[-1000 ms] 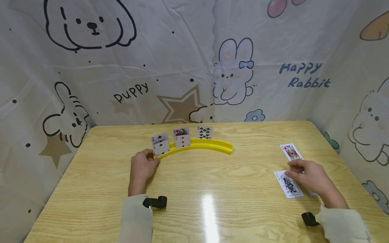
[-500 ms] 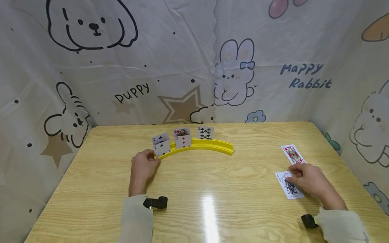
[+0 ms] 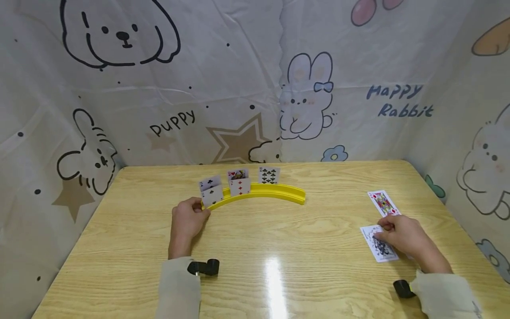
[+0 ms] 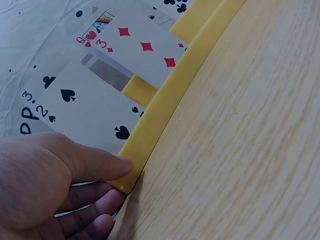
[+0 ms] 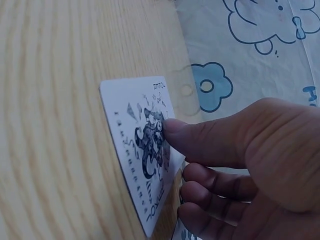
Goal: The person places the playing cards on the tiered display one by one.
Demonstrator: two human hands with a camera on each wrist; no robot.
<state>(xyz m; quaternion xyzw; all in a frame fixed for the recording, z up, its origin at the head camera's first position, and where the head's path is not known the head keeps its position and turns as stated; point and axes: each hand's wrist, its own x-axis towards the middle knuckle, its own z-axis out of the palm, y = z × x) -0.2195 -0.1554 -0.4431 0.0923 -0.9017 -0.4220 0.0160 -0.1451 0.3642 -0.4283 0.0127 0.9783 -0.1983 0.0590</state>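
My left hand (image 3: 188, 221) grips the left end of a curved yellow card holder (image 3: 279, 190), thumb on its front wall and fingers curled round the end. In it stand a two of spades (image 4: 90, 105) before a three of clubs (image 3: 210, 181), a three of diamonds (image 4: 142, 42) before a queen of hearts (image 3: 237, 173), and a ten of clubs (image 3: 269, 175). On the right, my right hand (image 3: 408, 237) pinches a black-and-white joker card (image 5: 145, 145) at its side edge, thumb on its face. The fingertips beneath are partly hidden.
A red-and-yellow diamond face card (image 3: 383, 203) lies on the wooden table (image 3: 311, 257) beyond my right hand. Part of another card (image 5: 184, 232) shows beneath that hand. A patterned cloth (image 3: 239, 88) hangs behind the table.
My right hand has shifted slightly nearer and lower, its thumb now further over the joker card's face. The left hand keeps its grip on the card holder.
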